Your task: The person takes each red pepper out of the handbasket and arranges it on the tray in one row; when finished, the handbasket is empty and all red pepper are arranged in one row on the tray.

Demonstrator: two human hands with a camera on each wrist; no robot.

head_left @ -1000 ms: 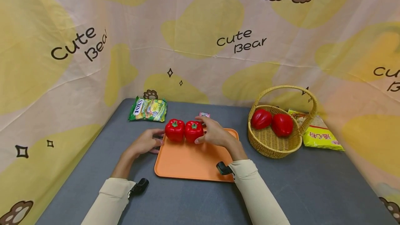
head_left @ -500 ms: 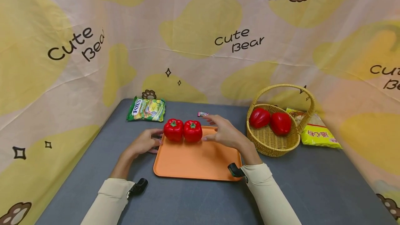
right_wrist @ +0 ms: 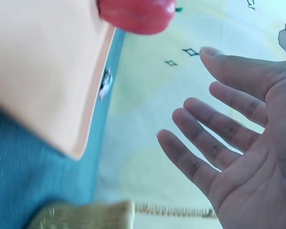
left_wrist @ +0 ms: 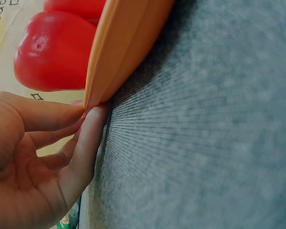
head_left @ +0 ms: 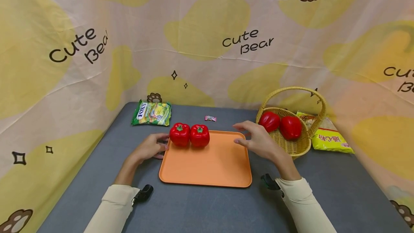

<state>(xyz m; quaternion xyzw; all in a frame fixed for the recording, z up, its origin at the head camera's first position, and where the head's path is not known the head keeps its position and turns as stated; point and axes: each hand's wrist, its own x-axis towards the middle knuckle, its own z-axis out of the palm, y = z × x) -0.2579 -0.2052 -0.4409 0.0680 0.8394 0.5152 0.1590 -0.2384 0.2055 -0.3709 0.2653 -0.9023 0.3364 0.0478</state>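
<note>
On the orange tray [head_left: 207,168], toward its back left, two red bell peppers [head_left: 179,135] stand side by side with green stems up. The left hand [head_left: 150,147] pinches the tray's left edge between thumb and fingers, as the left wrist view [left_wrist: 43,157] shows close up. Over the tray's back right corner hovers the right hand [head_left: 257,139], holding nothing. Its fingers are spread and relaxed in the right wrist view, apart from the red pepper [right_wrist: 138,14] there. Two more red peppers [head_left: 290,128] lie in the wicker basket [head_left: 292,147], partly hidden by the right hand.
A green Fox's candy bag [head_left: 152,113] lies at the back left of the grey table [head_left: 194,208]. Behind the tray is a small pink wrapped candy [head_left: 210,118]. A yellow food packet [head_left: 331,139] lies right of the basket. Printed cloth [head_left: 200,46] hangs around the table.
The right hand has let go of the right-hand pepper and moved right across the tray toward the basket. The left hand stays at the tray's left edge.
</note>
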